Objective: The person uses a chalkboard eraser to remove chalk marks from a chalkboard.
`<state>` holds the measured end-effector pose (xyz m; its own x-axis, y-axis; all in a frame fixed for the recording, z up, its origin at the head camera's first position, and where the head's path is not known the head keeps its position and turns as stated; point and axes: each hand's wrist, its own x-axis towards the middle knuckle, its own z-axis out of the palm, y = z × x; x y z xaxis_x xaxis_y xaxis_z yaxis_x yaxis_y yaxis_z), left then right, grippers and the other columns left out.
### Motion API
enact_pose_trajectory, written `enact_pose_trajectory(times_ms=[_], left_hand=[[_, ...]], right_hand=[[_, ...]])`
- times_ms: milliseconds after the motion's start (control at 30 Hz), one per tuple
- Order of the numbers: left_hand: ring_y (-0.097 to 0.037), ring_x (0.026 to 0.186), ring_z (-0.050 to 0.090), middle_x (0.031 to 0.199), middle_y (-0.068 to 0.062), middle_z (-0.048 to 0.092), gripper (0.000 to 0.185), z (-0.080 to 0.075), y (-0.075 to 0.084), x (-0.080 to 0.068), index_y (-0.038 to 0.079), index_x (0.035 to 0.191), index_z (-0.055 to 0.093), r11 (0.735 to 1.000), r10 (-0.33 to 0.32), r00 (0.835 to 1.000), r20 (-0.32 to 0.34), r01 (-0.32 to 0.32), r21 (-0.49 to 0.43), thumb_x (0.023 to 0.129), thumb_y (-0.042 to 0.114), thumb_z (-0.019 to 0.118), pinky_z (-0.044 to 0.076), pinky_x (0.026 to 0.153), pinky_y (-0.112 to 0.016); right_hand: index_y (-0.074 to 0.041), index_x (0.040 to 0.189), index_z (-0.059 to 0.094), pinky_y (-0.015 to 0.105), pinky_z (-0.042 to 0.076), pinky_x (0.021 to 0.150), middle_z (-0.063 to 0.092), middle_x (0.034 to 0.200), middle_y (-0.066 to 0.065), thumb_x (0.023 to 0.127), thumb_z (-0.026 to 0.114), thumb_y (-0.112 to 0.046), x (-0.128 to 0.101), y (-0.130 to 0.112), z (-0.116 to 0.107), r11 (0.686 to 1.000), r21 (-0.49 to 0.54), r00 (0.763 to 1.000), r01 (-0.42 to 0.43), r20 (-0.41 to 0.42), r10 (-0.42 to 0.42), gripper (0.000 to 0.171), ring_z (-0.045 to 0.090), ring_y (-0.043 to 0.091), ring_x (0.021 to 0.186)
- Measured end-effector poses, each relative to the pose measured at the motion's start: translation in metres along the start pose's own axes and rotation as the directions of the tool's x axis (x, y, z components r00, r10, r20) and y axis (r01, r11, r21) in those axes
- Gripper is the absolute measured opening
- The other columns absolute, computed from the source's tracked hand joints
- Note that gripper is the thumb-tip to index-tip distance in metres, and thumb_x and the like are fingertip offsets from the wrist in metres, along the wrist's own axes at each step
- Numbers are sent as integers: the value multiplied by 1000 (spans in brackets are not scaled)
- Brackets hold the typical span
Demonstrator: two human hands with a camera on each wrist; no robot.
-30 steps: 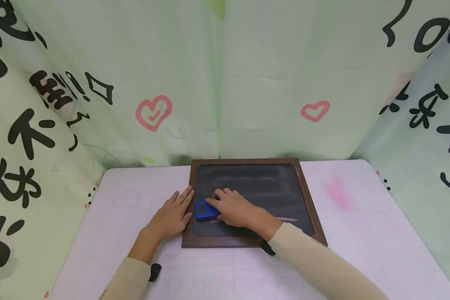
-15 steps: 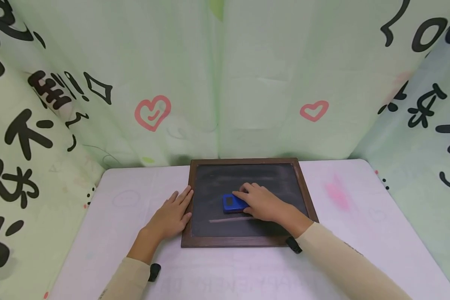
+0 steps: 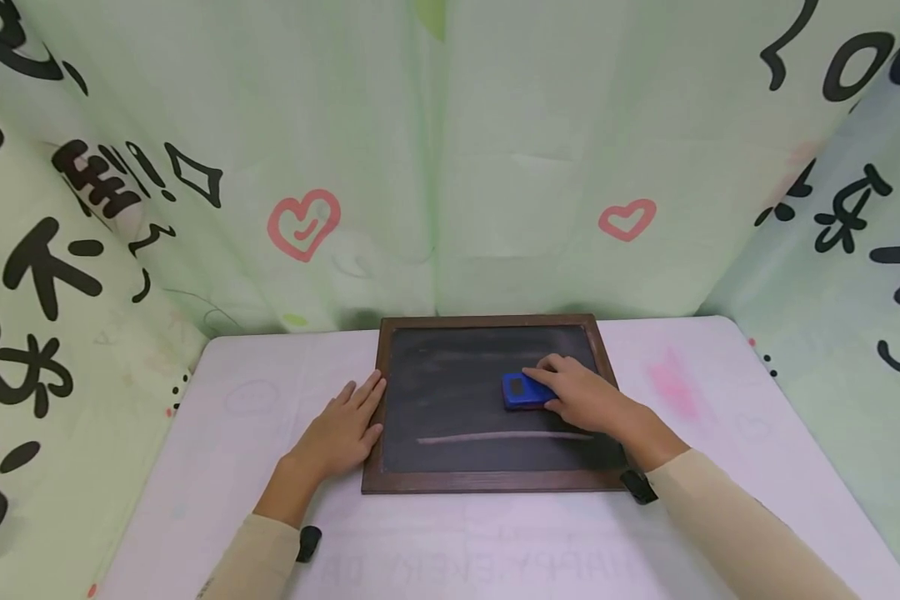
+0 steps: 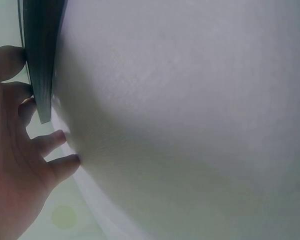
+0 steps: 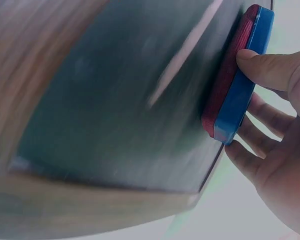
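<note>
A small blackboard (image 3: 450, 379) with a dark brown wooden frame lies on the table. My right hand (image 3: 588, 396) grips a blue eraser (image 3: 523, 391) over the right part of the board. In the right wrist view the eraser (image 5: 240, 75) shows a red felt pad facing the board, thumb on one side and fingers on the other. Below it, a pale pink chalk line (image 3: 495, 437) runs across the lower board. My left hand (image 3: 342, 429) rests with straight fingers at the left frame edge; in the left wrist view its fingertips touch the frame (image 4: 42, 65).
The white table (image 3: 255, 467) has a pink smudge (image 3: 675, 387) to the right of the board. Pale green curtains (image 3: 510, 167) with black lettering and pink hearts stand behind the table and on both sides.
My right hand has carried the eraser from the board's left side to the right, slightly upward, uncovering the chalk line. The left hand has stayed at the frame.
</note>
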<state>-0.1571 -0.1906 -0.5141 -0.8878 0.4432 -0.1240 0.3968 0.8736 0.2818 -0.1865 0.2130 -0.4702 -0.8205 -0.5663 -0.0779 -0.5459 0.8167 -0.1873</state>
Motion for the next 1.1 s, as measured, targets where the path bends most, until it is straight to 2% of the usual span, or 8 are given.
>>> enact_pose_trajectory(times_ms=[433, 700, 1100], left_hand=[[-46, 156, 24, 175, -5, 14, 67, 0, -1, 1, 11, 167, 18, 1000, 15, 1000, -1, -15, 3, 110, 35, 45, 30, 122, -63], [-46, 156, 23, 175, -5, 13, 68, 0, -1, 1, 11, 167, 18, 1000, 6, 1000, 4, -6, 2, 110, 35, 46, 29, 122, -62], [-47, 155, 24, 174, -7, 14, 68, 0, -2, 1, 10, 166, 18, 1000, 6, 1000, 4, -6, -7, 109, 34, 47, 30, 122, -64]], right_hand=[[0, 145, 57, 55, 55, 99, 59, 131, 22, 91, 77, -6, -24, 21, -7, 994, 53, 995, -99, -8, 100, 58, 58, 40, 119], [-1, 144, 59, 56, 55, 97, 60, 128, 22, 89, 81, -10, -35, 25, -5, 992, 60, 994, -110, -11, 111, 59, 61, 41, 116], [0, 142, 58, 53, 57, 90, 61, 124, 19, 88, 82, -14, -56, 14, -1, 992, 83, 995, -98, -25, 100, 60, 62, 37, 111]])
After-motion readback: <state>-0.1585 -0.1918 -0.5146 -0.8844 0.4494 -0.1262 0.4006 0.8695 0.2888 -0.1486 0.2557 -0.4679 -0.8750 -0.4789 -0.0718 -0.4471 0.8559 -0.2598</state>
